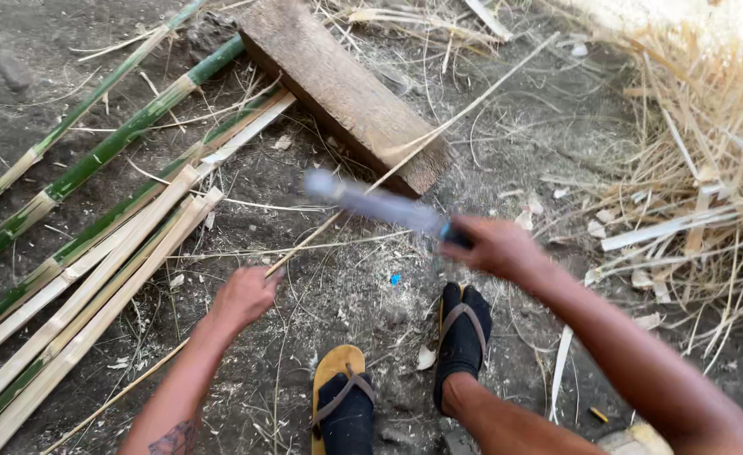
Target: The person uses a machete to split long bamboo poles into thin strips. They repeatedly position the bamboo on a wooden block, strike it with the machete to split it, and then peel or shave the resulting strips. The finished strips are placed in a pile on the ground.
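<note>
The right hand [496,246] clenches a blurred knife [376,204] above the ground, while the left hand [243,295] grips a thin bamboo strip [329,223] running across the wood block [342,88].

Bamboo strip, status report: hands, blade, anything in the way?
Left hand grips thin bamboo strip. Right hand holds blurred knife above it. Wooden block under strip's far end.

Green and pale tan are shown on the bamboo poles [93,160]; grey on the blade [371,202]; brown on the wooden block [338,84]; black on the socks [462,333].
</note>
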